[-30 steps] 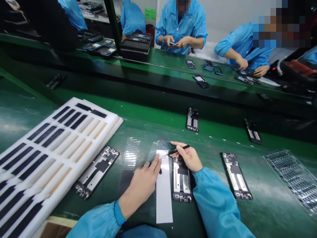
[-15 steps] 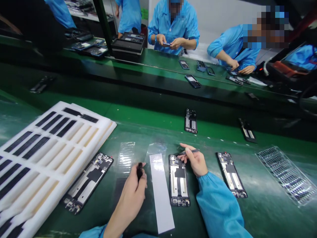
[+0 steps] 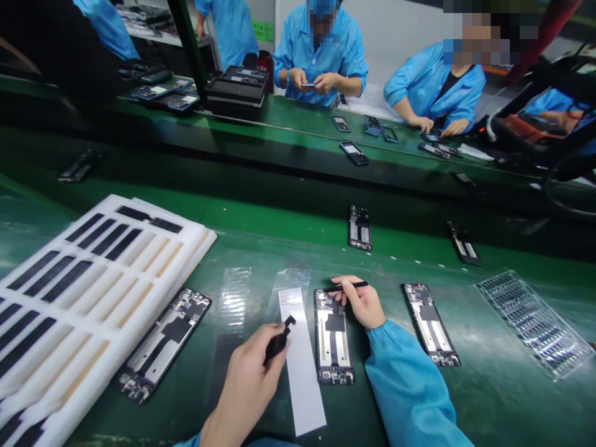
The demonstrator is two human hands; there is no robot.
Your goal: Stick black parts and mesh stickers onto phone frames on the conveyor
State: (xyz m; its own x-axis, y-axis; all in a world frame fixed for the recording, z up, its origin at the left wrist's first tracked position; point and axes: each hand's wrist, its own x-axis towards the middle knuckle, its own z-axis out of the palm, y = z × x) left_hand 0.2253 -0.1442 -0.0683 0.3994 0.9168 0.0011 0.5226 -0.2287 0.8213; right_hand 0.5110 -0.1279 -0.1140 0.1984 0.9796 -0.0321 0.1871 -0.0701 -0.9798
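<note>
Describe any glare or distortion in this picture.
In the head view, pale glare streaks across the glossy green bench mat, the clear ridged plastic tray shines, the wide lens bows the white foam tray, and the bare left hand and bare right hand look fairly sharp.

The white foam tray [image 3: 195, 239] looks matt, the green mat [image 3: 493, 397] smooth and glossy, the phone frame [image 3: 333, 338] partly bare metal, the film [image 3: 235, 298] clear, shiny plastic, the sleeve [image 3: 405, 379] smooth cloth.
</note>
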